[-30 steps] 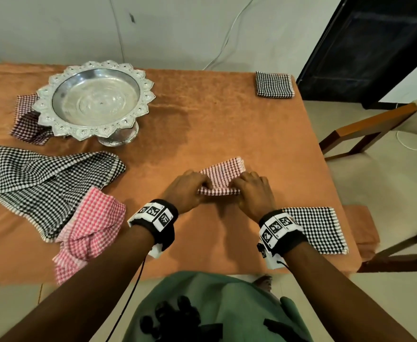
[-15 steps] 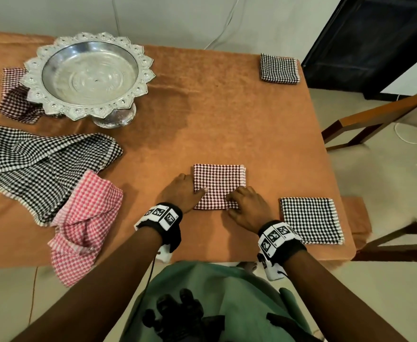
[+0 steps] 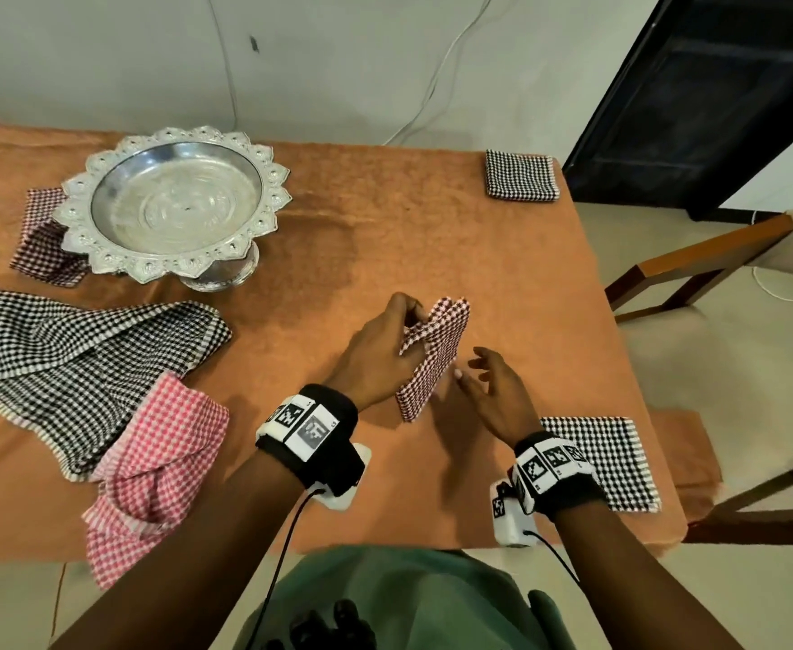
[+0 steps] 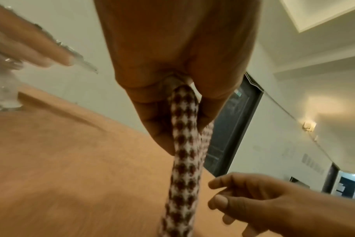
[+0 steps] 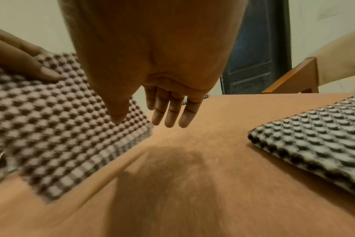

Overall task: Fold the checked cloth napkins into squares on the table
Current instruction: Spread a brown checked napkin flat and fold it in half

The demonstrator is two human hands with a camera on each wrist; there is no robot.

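Above the orange table [image 3: 432, 227], a folded dark red checked napkin [image 3: 436, 354] is held up.

Left hand [image 3: 380, 349] pinches its top edge, so the napkin hangs tilted off the cloth. Right hand [image 3: 493, 391] is just beside it, fingers [image 5: 170, 112] straight and a little spread, holding nothing. Near the right wrist lies a folded black checked napkin [image 3: 605, 457].
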